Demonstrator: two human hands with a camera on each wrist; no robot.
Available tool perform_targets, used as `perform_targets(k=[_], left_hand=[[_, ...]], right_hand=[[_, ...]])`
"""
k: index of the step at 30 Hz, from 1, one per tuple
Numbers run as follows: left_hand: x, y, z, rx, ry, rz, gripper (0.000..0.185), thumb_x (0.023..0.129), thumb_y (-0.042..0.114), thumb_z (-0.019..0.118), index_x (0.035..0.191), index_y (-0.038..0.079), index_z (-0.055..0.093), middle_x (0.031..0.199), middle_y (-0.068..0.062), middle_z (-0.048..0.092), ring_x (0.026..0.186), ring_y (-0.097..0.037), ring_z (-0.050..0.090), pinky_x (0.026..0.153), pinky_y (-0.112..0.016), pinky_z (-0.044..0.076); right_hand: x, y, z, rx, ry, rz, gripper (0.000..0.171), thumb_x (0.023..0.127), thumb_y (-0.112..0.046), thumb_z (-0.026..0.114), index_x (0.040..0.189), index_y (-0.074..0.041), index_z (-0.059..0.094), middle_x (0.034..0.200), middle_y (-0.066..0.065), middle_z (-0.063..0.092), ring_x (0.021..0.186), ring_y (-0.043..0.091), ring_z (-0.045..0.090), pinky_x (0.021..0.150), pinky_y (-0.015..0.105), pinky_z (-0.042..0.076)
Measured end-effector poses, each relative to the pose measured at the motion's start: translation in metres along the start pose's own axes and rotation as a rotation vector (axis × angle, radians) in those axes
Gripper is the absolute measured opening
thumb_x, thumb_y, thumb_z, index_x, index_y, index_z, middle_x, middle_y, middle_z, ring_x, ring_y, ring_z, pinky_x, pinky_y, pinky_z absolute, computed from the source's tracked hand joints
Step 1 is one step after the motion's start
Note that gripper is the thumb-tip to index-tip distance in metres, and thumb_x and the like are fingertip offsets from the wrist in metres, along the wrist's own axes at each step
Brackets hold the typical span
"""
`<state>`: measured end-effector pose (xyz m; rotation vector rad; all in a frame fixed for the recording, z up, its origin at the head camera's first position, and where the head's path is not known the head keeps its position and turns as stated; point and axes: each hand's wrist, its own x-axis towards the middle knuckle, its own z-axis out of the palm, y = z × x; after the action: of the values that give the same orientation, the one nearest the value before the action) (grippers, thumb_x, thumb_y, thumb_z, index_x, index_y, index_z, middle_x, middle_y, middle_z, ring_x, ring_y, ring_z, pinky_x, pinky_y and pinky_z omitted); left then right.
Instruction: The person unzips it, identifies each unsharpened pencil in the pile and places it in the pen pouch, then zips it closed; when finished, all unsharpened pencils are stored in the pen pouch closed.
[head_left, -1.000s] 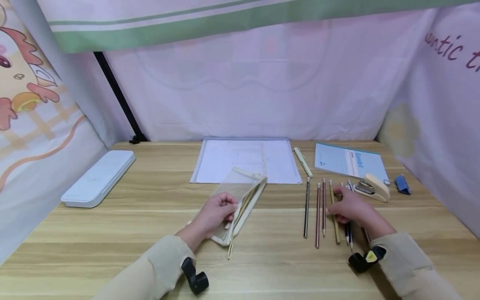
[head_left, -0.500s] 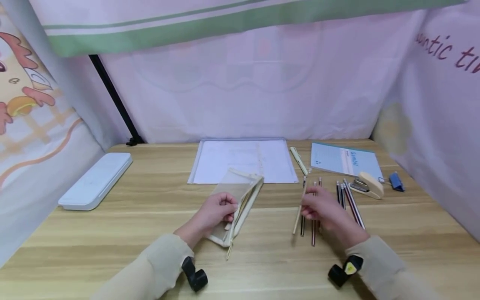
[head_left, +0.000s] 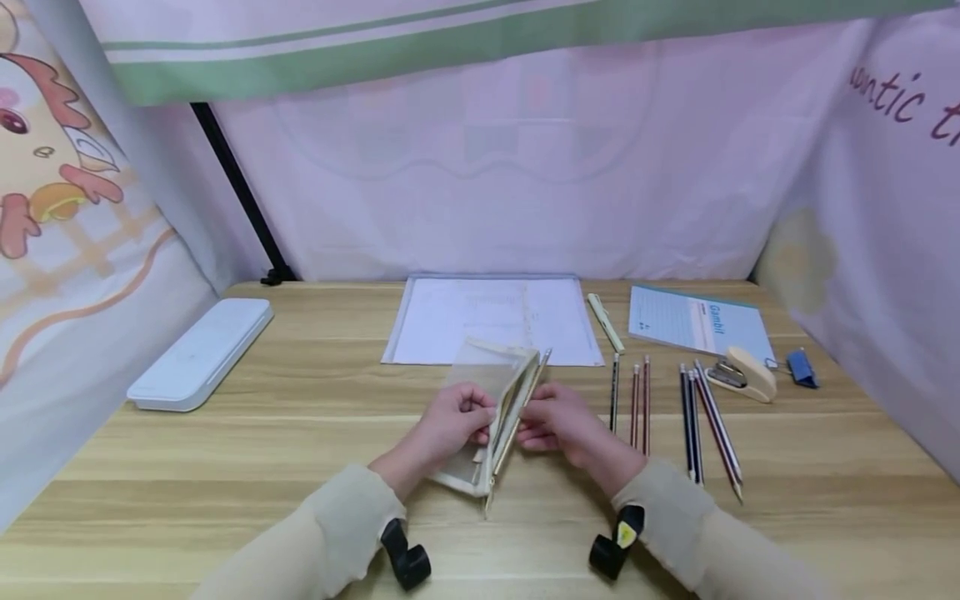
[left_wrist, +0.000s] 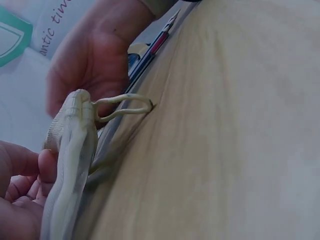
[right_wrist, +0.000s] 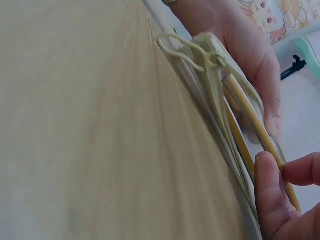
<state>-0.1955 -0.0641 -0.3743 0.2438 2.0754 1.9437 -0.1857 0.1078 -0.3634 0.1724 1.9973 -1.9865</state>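
A cream pencil pouch point(head_left: 491, 400) with a clear side lies tilted up on the wooden desk point(head_left: 300, 467). My left hand point(head_left: 453, 421) grips its open edge; the pouch point(left_wrist: 70, 165) and its zipper loop point(left_wrist: 125, 106) show in the left wrist view. My right hand point(head_left: 558, 421) pinches a yellow pencil point(head_left: 525, 400) whose lower end is inside the pouch mouth. In the right wrist view the pencil point(right_wrist: 255, 125) runs along the pouch point(right_wrist: 220, 95) between thumb and fingers. Several more pencils point(head_left: 690, 417) lie in a row on the desk to the right.
A white flat case point(head_left: 198, 354) sits at the left. A paper folder point(head_left: 491, 321), a pale pen point(head_left: 605, 323), a blue notebook point(head_left: 693, 321), a beige stapler point(head_left: 742, 375) and a blue clip point(head_left: 802, 369) lie along the back. Fabric walls surround the desk.
My right hand picked one yellow pencil from the row and carried it left to the pouch mouth. The left hand kept holding the pouch.
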Motion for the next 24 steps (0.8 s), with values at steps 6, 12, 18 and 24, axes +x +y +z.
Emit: perform_targets(k=[6,12,18,24], left_hand=[[-0.002,-0.001,0.007,-0.066,0.003,0.031,0.009,0.085,-0.007,0.053,0.093,-0.011,0.053,0.071,-0.003,0.053,0.056,-0.008,0.051,0.053,-0.018,0.047],[-0.004,0.000,0.007,-0.079,0.013,0.043,0.009,0.084,-0.007,0.053,0.092,-0.011,0.053,0.071,-0.003,0.052,0.056,-0.007,0.051,0.053,-0.017,0.046],[-0.002,-0.006,0.006,-0.107,0.012,0.018,0.009,0.084,-0.008,0.052,0.093,-0.010,0.053,0.072,-0.002,0.054,0.056,-0.007,0.051,0.053,-0.016,0.046],[-0.001,-0.010,0.007,-0.117,0.025,-0.021,0.010,0.085,-0.007,0.054,0.094,-0.009,0.054,0.070,-0.001,0.054,0.055,-0.006,0.050,0.052,-0.016,0.046]], right_hand=[[0.003,0.007,0.013,0.019,-0.056,0.020,0.023,0.084,0.001,0.055,0.104,0.008,0.045,0.067,0.009,0.061,0.055,0.012,0.060,0.054,0.023,0.054],[0.001,0.008,0.019,-0.014,-0.089,0.037,0.020,0.086,-0.002,0.056,0.103,0.007,0.047,0.069,0.009,0.063,0.055,0.010,0.061,0.055,0.022,0.054],[-0.001,0.005,0.011,-0.016,-0.040,0.016,0.036,0.084,0.000,0.057,0.116,0.007,0.040,0.074,0.012,0.062,0.060,0.013,0.061,0.059,0.024,0.055],[-0.006,-0.011,-0.028,-0.087,0.045,-0.024,0.051,0.085,0.001,0.056,0.129,0.007,0.032,0.081,0.014,0.063,0.066,0.014,0.061,0.063,0.024,0.054]])
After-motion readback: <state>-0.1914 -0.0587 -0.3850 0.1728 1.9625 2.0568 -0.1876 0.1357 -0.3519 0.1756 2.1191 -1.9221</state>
